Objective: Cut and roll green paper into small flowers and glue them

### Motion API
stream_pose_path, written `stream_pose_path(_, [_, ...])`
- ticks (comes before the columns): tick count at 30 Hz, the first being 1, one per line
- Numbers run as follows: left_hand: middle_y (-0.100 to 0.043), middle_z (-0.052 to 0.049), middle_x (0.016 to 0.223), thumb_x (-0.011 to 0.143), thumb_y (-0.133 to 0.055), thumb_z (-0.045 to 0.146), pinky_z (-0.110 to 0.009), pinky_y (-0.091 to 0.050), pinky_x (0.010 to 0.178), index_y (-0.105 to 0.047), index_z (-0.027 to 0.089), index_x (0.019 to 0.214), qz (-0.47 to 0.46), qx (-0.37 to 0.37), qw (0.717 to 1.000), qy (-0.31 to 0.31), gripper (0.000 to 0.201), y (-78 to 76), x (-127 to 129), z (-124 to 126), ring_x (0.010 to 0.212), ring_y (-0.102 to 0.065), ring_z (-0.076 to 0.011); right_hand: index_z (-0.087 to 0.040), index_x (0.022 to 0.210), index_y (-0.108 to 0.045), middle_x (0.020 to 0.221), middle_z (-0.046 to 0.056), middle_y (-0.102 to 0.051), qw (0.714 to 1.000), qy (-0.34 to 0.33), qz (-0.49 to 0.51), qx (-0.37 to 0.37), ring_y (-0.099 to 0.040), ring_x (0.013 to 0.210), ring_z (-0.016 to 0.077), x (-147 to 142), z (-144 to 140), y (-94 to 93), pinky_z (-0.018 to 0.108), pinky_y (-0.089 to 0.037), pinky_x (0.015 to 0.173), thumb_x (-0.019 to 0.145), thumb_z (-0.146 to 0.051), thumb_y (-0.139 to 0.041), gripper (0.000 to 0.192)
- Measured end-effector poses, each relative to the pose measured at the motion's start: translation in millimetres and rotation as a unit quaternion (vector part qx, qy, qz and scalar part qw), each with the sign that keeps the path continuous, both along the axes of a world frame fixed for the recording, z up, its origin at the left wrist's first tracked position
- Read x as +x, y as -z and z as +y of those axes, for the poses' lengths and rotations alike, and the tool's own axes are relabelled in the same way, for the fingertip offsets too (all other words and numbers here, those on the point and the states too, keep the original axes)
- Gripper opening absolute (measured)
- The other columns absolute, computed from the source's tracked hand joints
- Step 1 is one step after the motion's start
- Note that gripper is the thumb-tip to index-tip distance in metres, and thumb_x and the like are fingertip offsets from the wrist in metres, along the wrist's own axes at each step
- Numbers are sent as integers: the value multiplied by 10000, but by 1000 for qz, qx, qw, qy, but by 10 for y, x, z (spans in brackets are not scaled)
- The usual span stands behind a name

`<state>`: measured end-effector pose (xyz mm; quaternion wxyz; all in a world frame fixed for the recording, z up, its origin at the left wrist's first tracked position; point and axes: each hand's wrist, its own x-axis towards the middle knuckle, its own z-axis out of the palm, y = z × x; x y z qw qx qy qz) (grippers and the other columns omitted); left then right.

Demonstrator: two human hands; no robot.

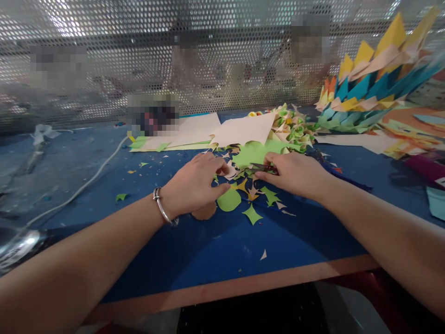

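Your left hand (pixel 196 183) pinches green paper circle (pixel 229 200), table (pixel 194 260) mid-front. Your right hand (pixel 295 175) clenched on scissors (pixel 263 167); long axis left-right, blades pointing left into paper scraps (pixel 253 192). Bangle (pixel 162 207) on left wrist.

The object gripped in the right hand (pixel 295 175) is largely hidden by its fingers. The paper stack (pixel 382 79) is cut off at the right edge.

green paper disc (pixel 229 200), flat, possibly scissors (pixel 266 168)
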<state>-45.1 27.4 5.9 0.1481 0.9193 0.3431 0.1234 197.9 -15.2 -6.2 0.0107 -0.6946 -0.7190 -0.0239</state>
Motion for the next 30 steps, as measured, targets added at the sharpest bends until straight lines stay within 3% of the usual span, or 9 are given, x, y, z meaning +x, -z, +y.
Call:
stream_pose_path(5, [-642, -103, 1007, 817, -657, 356, -385, -401, 864, -623, 180, 952, 21, -60, 998, 19, 225, -22, 30, -75, 981, -555, -285, -208, 908, -582, 692, 79, -599, 1000, -14, -7, 19, -528, 618, 216, 7, -40, 20, 301, -232, 506, 910, -665, -464, 472])
stream_pose_path(12, [-625, -9, 783, 810, -640, 248, -272, -393, 642, -610, 178, 828, -22, -142, 989, 25, 78, -13, 60, -49, 682, -534, -144, -209, 912, -598, 683, 69, -629, 999, -12, -35, 16, -572, 627, 224, -41, -96, -34, 299, -235, 511, 917, -670, -465, 480])
stream_pose_path(14, [-596, 11, 723, 825, -641, 246, -254, -400, 611, -594, 173, 795, -78, -181, 980, 7, 92, -7, 84, -48, 650, -521, -125, -200, 929, -612, 695, 75, -654, 998, -9, -62, 27, -593, 635, 234, -65, -122, -65, 302, -218, 511, 930, -643, -465, 467])
stream_pose_path(16, [-576, 22, 703, 830, -657, 243, -238, -425, 587, -580, 171, 805, -171, -240, 955, -24, 108, 15, 116, -44, 630, -519, -111, -189, 961, -628, 722, 83, -685, 996, -11, -75, 51, -609, 641, 240, -82, -151, -88, 302, -207, 515, 936, -604, -488, 439])
stream_pose_path(18, [-580, 27, 704, 825, -679, 224, -222, -456, 574, -576, 170, 827, -261, -309, 912, -64, 116, 47, 151, -41, 622, -532, -99, -183, 997, -641, 779, 85, -712, 993, -40, -61, 94, -623, 651, 235, -91, -180, -96, 298, -217, 519, 932, -548, -533, 386])
stream_pose_path(23, [-633, 21, 769, 827, -687, 123, -169, -477, 585, -625, 144, 863, -379, -400, 824, -135, 74, 102, 218, -61, 664, -594, -67, -174, 1064, -650, 895, 74, -729, 946, -232, 12, 226, -671, 737, 218, -124, -247, -58, 287, -335, 554, 945, -370, -584, 238])
stream_pose_path(26, [-671, 14, 816, 836, -684, 97, -156, -488, 599, -659, 136, 892, -392, -437, 798, -135, 73, 101, 236, -107, 678, -625, -57, -166, 1071, -662, 945, 84, -736, 915, -310, 24, 256, -691, 794, 219, -153, -262, -24, 282, -368, 566, 976, -275, -543, 187])
stream_pose_path(30, [-720, -3, 811, 865, -687, 146, -167, -511, 643, -695, 139, 878, -362, -491, 787, -90, 17, 93, 234, -174, 687, -676, -71, -154, 988, -687, 880, 71, -723, 902, -343, 94, 243, -679, 765, 192, -158, -238, 2, 278, -422, 610, 991, -218, -505, 193])
